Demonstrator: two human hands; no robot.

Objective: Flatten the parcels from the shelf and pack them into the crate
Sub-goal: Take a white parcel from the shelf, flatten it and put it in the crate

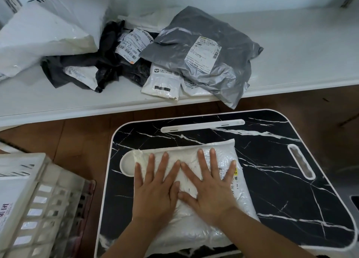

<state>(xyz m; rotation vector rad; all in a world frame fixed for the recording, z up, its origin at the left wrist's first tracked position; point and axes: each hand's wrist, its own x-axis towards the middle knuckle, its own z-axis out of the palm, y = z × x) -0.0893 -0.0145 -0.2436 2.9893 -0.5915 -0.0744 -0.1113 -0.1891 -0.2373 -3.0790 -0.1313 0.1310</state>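
A white plastic parcel (196, 226) lies on the black marble-patterned tray table (272, 170). My left hand (155, 189) and my right hand (211, 188) both press flat on top of it, fingers spread, side by side and touching at the thumbs. On the white shelf (291, 50) beyond lie more parcels: a grey one (202, 50), a small white one (163, 83), crumpled black ones (108, 63) and a large white one (44, 30). The white slatted crate (44, 205) stands at the lower left with a white parcel (7, 191) partly visible inside.
Brown wooden floor (81, 141) shows between the shelf, the crate and the tray table. The tray table has a white handle slot (301, 163) on its right and a white groove (202, 125) along its far edge. The shelf's right part is bare.
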